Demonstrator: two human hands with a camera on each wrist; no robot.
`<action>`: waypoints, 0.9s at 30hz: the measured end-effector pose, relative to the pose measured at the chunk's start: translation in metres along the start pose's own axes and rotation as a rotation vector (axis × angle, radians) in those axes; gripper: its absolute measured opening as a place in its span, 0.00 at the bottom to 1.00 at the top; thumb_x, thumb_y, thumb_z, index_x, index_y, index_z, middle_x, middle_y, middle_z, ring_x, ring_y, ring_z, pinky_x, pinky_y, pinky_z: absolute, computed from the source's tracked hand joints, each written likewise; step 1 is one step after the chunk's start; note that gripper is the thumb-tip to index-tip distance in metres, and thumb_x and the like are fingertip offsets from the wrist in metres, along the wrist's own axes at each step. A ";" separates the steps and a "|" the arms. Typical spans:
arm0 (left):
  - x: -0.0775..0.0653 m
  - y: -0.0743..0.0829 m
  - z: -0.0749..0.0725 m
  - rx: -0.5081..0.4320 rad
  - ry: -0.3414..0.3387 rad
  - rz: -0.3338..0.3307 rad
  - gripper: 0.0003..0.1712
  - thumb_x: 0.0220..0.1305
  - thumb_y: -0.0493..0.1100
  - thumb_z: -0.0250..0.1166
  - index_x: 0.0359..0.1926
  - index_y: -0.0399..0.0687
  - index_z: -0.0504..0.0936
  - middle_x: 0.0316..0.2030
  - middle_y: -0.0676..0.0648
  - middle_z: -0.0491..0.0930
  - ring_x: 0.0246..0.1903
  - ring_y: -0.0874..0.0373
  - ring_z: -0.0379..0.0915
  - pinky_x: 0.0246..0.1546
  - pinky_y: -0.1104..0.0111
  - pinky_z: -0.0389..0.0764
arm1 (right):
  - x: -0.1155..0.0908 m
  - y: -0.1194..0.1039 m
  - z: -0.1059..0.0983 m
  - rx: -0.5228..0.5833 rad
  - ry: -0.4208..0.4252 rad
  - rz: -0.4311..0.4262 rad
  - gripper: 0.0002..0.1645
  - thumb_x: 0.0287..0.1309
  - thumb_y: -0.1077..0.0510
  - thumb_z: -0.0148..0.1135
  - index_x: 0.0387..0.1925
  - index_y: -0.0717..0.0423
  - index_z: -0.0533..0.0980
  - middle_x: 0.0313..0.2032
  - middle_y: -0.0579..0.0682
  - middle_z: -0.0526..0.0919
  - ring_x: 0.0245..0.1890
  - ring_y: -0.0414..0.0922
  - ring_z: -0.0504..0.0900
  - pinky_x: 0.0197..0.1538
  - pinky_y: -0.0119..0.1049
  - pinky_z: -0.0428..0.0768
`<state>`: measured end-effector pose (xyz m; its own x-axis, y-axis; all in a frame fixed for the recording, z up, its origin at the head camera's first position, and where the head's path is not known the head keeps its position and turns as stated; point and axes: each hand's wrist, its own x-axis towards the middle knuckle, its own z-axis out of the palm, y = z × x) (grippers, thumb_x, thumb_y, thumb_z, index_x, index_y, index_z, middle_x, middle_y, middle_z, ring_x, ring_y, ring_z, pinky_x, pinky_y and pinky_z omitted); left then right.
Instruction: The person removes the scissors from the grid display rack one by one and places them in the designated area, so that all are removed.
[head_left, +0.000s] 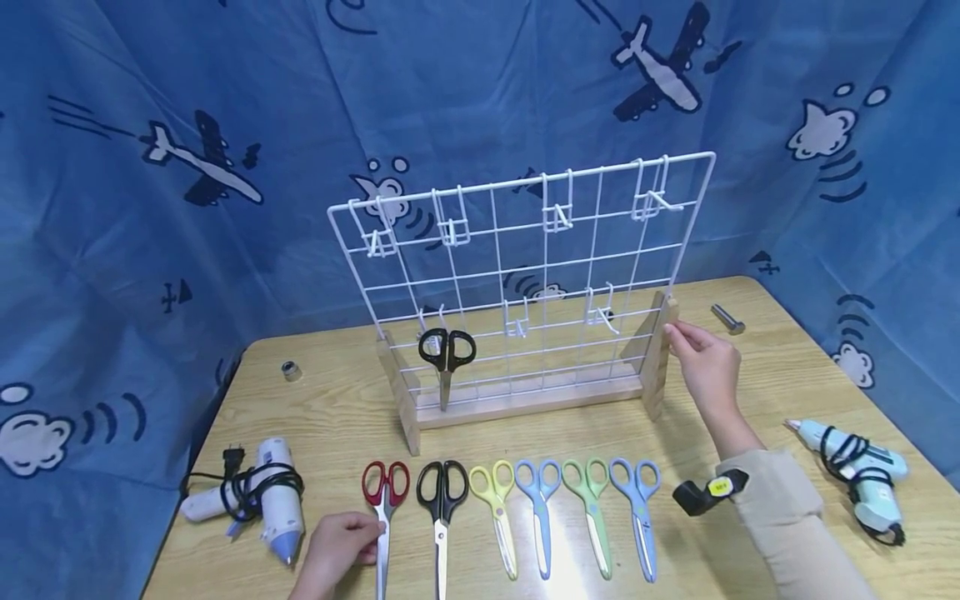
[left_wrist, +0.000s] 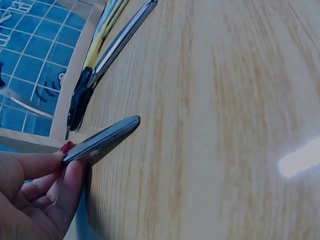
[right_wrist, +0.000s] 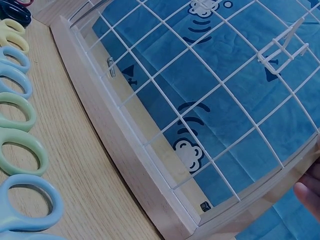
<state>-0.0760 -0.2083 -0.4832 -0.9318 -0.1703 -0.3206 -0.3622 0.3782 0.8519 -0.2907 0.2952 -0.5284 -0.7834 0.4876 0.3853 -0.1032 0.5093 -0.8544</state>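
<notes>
In the head view my left hand (head_left: 341,546) pinches the blades of the red-handled scissors (head_left: 386,483) at the front left of the table. The left wrist view shows their blade tips (left_wrist: 120,130) jutting past my thumb and fingers. My right hand (head_left: 705,362) holds the right wooden upright (head_left: 657,358) of a white wire grid rack (head_left: 525,275); only some of its fingers (right_wrist: 310,192) show in the right wrist view. Small black scissors (head_left: 446,350) hang from the grid's lower left hook. Larger black-handled scissors (head_left: 441,492) lie beside the red ones.
Yellow scissors (head_left: 495,500), green scissors (head_left: 592,500) and two blue pairs continue the row rightward. A white glue gun (head_left: 277,492) lies left, a mint glue gun (head_left: 862,467) right. Behind are a metal nut (head_left: 291,371) and a bolt (head_left: 727,318). Several hooks hang on the grid.
</notes>
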 end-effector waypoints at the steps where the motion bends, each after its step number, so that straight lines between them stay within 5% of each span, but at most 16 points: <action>1: 0.000 0.000 0.000 0.007 -0.003 0.002 0.08 0.48 0.33 0.60 0.27 0.28 0.77 0.15 0.49 0.72 0.14 0.62 0.70 0.17 0.73 0.76 | 0.000 0.000 0.000 -0.003 0.000 0.001 0.20 0.40 0.35 0.56 0.36 0.38 0.77 0.35 0.46 0.81 0.28 0.34 0.80 0.28 0.21 0.77; 14: -0.003 0.010 0.005 0.326 0.041 0.107 0.08 0.46 0.40 0.61 0.17 0.42 0.76 0.09 0.52 0.70 0.10 0.62 0.66 0.13 0.72 0.67 | 0.000 0.003 0.001 -0.001 0.011 -0.015 0.21 0.40 0.35 0.56 0.36 0.38 0.77 0.35 0.46 0.81 0.28 0.33 0.80 0.28 0.22 0.77; 27: -0.001 0.012 0.006 0.468 0.069 0.126 0.09 0.45 0.43 0.62 0.15 0.45 0.74 0.11 0.53 0.68 0.14 0.62 0.62 0.16 0.72 0.63 | 0.000 0.003 0.002 -0.010 0.010 -0.012 0.21 0.41 0.34 0.55 0.36 0.37 0.77 0.35 0.45 0.81 0.28 0.33 0.80 0.28 0.22 0.77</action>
<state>-0.0798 -0.1984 -0.4757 -0.9710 -0.1510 -0.1854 -0.2335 0.7657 0.5994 -0.2925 0.2950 -0.5321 -0.7760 0.4883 0.3992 -0.1066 0.5223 -0.8461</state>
